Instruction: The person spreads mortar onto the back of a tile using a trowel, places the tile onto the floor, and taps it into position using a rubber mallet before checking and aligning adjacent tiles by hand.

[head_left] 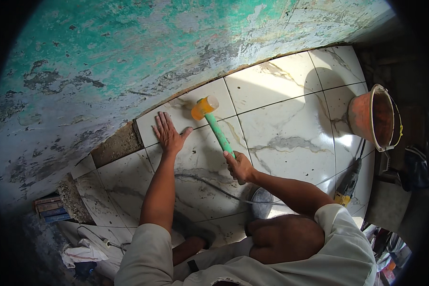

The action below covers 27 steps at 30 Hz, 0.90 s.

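Note:
My left hand lies flat with spread fingers on a narrow marbled white tile along the wall's foot. Beside it, my right hand grips the green handle of a mallet. The mallet's yellow-orange head with a pale face is over that same tile, a little right of my left fingers; whether it touches the tile I cannot tell. Just left of this tile is a gap of bare, rough mortar in the row.
A peeling green and white wall borders the tiles. An orange bucket and a yellow-and-black power tool are at the right. A dark cable crosses the floor before me. Boxes and a white sack lie at the left.

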Each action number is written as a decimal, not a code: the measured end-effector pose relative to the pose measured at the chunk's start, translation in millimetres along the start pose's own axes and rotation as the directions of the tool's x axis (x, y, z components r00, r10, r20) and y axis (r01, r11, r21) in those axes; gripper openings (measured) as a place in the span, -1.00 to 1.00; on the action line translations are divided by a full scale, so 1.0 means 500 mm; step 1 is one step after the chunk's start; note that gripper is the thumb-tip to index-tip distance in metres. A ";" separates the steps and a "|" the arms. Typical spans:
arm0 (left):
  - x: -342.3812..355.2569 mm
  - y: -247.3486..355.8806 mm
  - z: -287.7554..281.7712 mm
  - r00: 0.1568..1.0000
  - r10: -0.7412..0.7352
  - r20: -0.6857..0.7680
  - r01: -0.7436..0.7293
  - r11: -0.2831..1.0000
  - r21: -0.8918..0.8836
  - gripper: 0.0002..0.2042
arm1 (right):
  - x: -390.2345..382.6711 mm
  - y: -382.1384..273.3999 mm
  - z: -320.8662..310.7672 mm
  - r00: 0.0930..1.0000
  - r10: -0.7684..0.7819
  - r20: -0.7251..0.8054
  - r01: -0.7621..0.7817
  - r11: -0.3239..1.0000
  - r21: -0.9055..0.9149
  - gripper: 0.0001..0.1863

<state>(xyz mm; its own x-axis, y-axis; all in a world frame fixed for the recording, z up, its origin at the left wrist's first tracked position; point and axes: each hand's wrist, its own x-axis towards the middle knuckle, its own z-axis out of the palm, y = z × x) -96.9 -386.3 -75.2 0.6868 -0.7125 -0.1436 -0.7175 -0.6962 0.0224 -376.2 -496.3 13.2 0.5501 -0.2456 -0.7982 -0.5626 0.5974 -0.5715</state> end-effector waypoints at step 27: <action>-0.106 -0.015 0.004 0.850 -0.526 -0.032 0.504 0.828 -0.245 0.20 | 0.094 -0.032 0.041 0.915 -0.395 -0.077 0.214 0.641 -0.737 -0.41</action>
<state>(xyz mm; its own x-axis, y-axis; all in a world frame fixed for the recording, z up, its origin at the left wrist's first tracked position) -128.0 -343.0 -69.9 0.9650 -0.2416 -0.1026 -0.2196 -0.9573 0.1881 -328.8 -501.7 -11.2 0.6781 -0.5201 -0.5194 -0.6976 -0.2329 -0.6776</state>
